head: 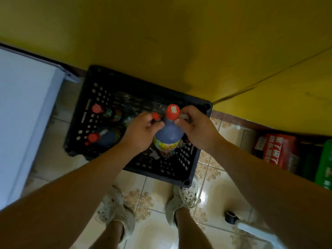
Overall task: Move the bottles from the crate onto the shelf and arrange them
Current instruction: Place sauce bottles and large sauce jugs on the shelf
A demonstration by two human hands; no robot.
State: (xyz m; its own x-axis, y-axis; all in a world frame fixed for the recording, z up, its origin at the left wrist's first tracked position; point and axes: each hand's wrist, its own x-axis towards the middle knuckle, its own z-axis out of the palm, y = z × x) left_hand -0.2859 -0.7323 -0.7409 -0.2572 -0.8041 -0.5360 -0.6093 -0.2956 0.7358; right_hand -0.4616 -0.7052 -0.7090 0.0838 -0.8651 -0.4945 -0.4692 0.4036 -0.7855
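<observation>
Leftward of the fingers of the left hand (141, 133), a dark red-capped plastic bottle (107, 112) and a second such bottle (106, 137) block the black perforated plastic crate (143, 82). Beyond the fingertips its dim middle seems open, until the yellow wall (179, 42).

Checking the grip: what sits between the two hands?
Head view: a dark red-capped bottle sits between the left hand and right hand, over the crate.

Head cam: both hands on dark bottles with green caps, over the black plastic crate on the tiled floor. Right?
Wrong on one point: the caps are red, not green. In the head view the right hand grips the dark bottle with the red cap by its handle, and the left hand grips a second red-capped bottle, both over the black plastic crate on the tiled floor.
</observation>
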